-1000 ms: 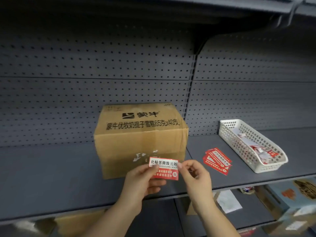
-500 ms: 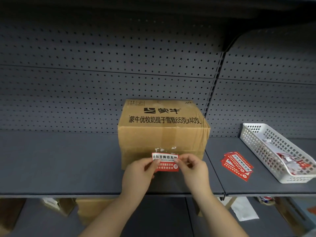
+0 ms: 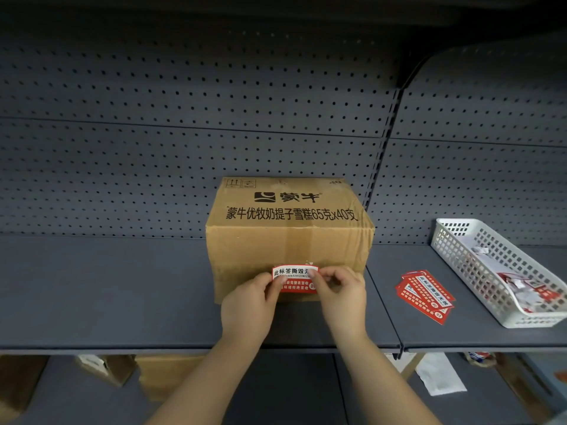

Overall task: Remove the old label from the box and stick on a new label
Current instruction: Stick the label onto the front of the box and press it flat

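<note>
A brown cardboard box (image 3: 288, 228) with black print stands on the grey shelf (image 3: 107, 289). A red and white label (image 3: 295, 279) lies against the lower part of the box's front face. My left hand (image 3: 248, 305) pinches the label's left edge and my right hand (image 3: 340, 296) pinches its right edge. A few white scraps of torn paper show on the box just above the label. My fingers hide both ends of the label.
A small stack of red labels (image 3: 425, 294) lies on the shelf to the right of the box. Further right stands a white plastic basket (image 3: 460, 250) with torn paper in it. A perforated back panel rises behind. Cartons sit on the shelf below.
Both hands have carried the label forward and up until it lies on the box's front face. The view has shifted, so the box now sits more to the centre.
</note>
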Tool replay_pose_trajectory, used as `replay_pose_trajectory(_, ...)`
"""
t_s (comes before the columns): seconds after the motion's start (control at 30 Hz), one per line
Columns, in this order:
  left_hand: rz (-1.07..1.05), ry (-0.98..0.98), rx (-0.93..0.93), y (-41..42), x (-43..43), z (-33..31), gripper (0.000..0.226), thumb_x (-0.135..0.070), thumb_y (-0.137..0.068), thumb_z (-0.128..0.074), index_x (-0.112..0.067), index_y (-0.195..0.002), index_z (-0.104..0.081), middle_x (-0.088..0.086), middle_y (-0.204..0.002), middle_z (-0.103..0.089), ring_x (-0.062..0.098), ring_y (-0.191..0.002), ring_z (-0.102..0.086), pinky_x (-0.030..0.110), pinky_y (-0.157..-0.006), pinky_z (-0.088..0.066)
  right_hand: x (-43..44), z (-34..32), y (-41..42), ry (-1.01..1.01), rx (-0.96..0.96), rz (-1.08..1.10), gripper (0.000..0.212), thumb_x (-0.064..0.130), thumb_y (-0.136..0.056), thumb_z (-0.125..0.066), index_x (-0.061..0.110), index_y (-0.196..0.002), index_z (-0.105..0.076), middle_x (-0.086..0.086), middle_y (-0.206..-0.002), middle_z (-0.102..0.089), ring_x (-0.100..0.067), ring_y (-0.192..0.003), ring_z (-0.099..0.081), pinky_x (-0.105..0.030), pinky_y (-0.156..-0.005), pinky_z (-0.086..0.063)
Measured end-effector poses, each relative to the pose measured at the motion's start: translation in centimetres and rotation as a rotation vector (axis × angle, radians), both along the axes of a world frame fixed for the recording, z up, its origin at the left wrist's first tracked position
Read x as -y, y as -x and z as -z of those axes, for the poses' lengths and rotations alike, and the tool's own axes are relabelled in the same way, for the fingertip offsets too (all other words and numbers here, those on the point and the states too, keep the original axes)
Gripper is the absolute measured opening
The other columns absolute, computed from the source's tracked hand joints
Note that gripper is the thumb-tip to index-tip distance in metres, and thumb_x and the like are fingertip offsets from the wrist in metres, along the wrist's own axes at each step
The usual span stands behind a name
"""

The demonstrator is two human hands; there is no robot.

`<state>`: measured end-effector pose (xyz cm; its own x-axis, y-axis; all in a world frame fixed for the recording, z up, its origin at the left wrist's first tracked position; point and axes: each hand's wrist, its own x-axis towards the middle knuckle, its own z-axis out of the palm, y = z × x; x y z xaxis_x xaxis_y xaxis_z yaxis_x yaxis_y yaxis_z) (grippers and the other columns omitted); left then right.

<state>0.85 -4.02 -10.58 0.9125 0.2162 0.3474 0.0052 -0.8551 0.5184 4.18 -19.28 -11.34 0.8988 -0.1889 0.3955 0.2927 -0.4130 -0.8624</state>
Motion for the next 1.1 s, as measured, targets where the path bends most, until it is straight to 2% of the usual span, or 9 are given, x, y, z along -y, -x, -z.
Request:
replay_pose_trajectory(0.13,-0.010,0.036,0.029,-0.3,-0.1,0.2,0.039,-0.053,-0.095,-0.046,-0.024,-0.108,-0.069,-0.004,-0.086,-0.075,0.004,-0.062,-0.054,0.013,-0.046,-0.029,-0.2,-0.1,-0.2,-0.006,0.000,0.011,0.010,0.031,-0.079,-0.074,0.024,-0.076,-0.067,0.011,-0.078,-0.062,-0.015,-0.093,-0.050,-0.026,-0.077,-0.046)
replay_pose_trajectory(0.27,-0.024,0.045,0.039,-0.6,-0.1,0.5,0.039,-0.054,-0.094,-0.047,-0.025,-0.105,-0.070,-0.006,-0.087,-0.076,0.006,-0.066,-0.062,0.014,-0.048,-0.036,-0.4,0.0,-0.3,0.043,0.011,0.049,0.012,0.035,-0.079,-0.072,0.024,-0.077,-0.067,0.010,-0.078,-0.061,-0.011,-0.091,-0.047,-0.022,-0.074,-0.043)
replay_pose_trajectory(0.37,-0.043,0.056,0.047,-0.8,0.0,0.6,0.038,-0.054,-0.093,-0.048,-0.025,-0.102,-0.070,-0.007,-0.082,-0.075,0.006,-0.062,-0.061,0.016,-0.048,-0.040,-0.5,0.4,-0.5,0.110,0.047,0.076,0.016,0.038,-0.079,-0.071,0.022,-0.077,-0.068,0.008,-0.076,-0.062,-0.011,-0.087,-0.045,-0.024,-0.072,-0.044)
replay_pose_trajectory(0.53,-0.062,0.077,0.040,-0.8,0.0,0.7,0.037,-0.054,-0.094,-0.048,-0.025,-0.099,-0.070,-0.011,-0.071,-0.066,0.004,-0.056,-0.054,0.015,-0.046,-0.033,-0.3,0.6,-0.8,0.174,0.079,0.090,0.020,0.041,-0.078,-0.071,0.022,-0.075,-0.069,0.008,-0.075,-0.062,-0.012,-0.084,-0.045,-0.027,-0.073,-0.042)
replay_pose_trajectory(0.7,-0.058,0.062,0.061,-0.8,0.1,0.9,0.037,-0.053,-0.094,-0.047,-0.025,-0.102,-0.070,-0.006,-0.082,-0.075,0.004,-0.060,-0.056,0.013,-0.046,-0.032,-0.3,0.6,-1.0,0.199,0.094,0.087,0.020,0.043,-0.079,-0.069,0.024,-0.075,-0.068,0.009,-0.075,-0.062,-0.014,-0.083,-0.047,-0.032,-0.075,-0.046)
replay_pose_trajectory(0.8,-0.073,0.051,0.068,-0.9,0.1,0.9,0.038,-0.053,-0.094,-0.048,-0.024,-0.100,-0.071,-0.006,-0.079,-0.074,0.004,-0.058,-0.055,0.014,-0.046,-0.032,-0.2,0.7,-1.0,0.208,0.103,0.095,0.021,0.045,-0.078,-0.069,0.024,-0.075,-0.069,0.010,-0.074,-0.062,-0.014,-0.082,-0.047,-0.034,-0.074,-0.047)
replay_pose_trajectory(0.97,-0.091,0.071,0.060,-0.9,0.2,0.6,0.037,-0.053,-0.093,-0.049,-0.024,-0.096,-0.072,-0.007,-0.072,-0.072,0.003,-0.052,-0.052,0.015,-0.044,-0.029,-0.4,0.3,-1.1,0.293,0.136,0.122,0.019,0.041,-0.078,-0.071,0.024,-0.072,-0.068,0.013,-0.070,-0.058,-0.014,-0.076,-0.045,-0.030,-0.076,-0.035)
replay_pose_trajectory(1.1,-0.102,0.103,0.045,-1.0,0.1,0.5,0.036,-0.052,-0.093,-0.050,-0.024,-0.092,-0.072,-0.013,-0.063,-0.060,0.001,-0.048,-0.051,0.015,-0.043,-0.030,-0.6,-0.1,-1.1,0.369,0.179,0.128,0.020,0.038,-0.078,-0.072,0.022,-0.068,-0.067,0.015,-0.067,-0.054,-0.014,-0.074,-0.042,-0.032,-0.074,-0.035)
